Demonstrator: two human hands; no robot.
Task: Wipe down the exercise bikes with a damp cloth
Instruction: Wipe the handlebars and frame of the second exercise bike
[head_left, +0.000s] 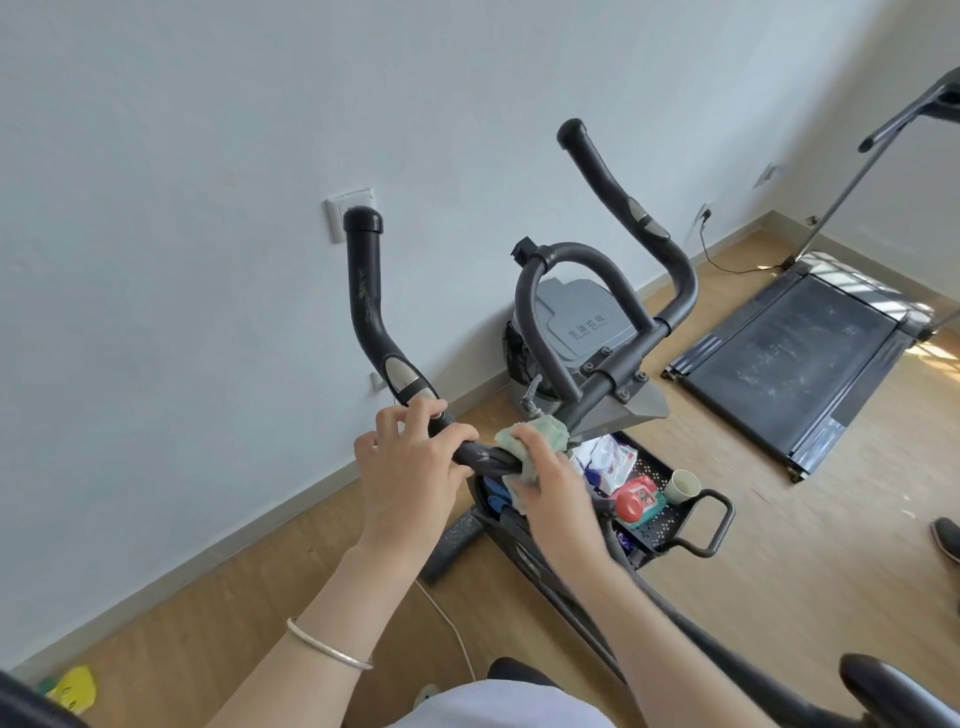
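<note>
the left hand (410, 467) curls around the bike's left handlebar (371, 322) at centre frame, steadying it. touching it on the right, the right hand (553, 475) clutches the green cloth (530, 441) wrapped over the bar. the bar's long axis climbs toward upper left; open grip lies past the left hand.

The handlebar (366, 306) wears a matt black rubbery sleeve, scuffed with pale scratches, and its sensor plate (402, 375) is smooth, shiny metal. The cloth (535, 439) is pale green, fuzzy terry. The floor (218, 623) is smooth wood-look board, the bin lid (576, 322) grey matt plastic, the treadmill belt (789, 358) dull black and dust-streaked, the bangle (327, 647) polished silver metal.
</note>
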